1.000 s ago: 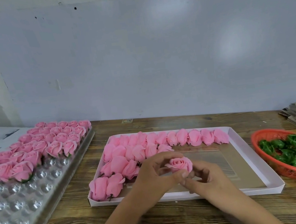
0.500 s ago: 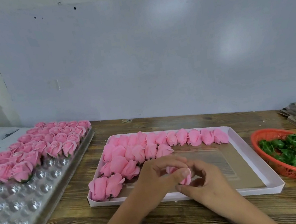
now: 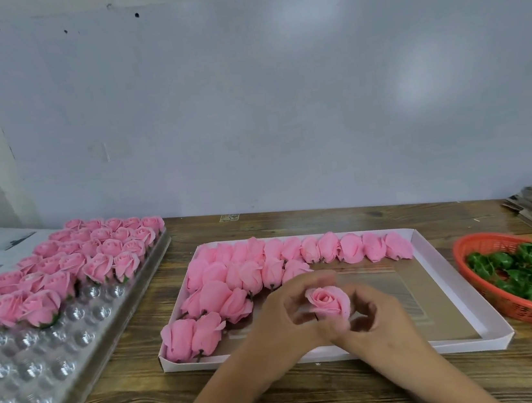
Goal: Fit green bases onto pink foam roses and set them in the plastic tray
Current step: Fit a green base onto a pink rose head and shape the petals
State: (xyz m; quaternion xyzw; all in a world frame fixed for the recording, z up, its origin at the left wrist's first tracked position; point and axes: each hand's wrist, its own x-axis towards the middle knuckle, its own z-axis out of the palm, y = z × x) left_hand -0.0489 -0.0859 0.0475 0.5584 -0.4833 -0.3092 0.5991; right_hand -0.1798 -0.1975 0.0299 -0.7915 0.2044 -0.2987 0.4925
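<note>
Grainy wood table (image 3: 317, 397), both hands seemingly pinching soft foam rose (image 3: 328, 302)

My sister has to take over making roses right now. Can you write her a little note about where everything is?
Left hand and right hand: both hold one pink rose over the white box; its base is hidden.
Bare roses lie in that box. Green bases fill the orange basket, right.
Done: finished roses fill the far end of the plastic tray, left.
Left: seat this rose, then the box's roses.
</note>
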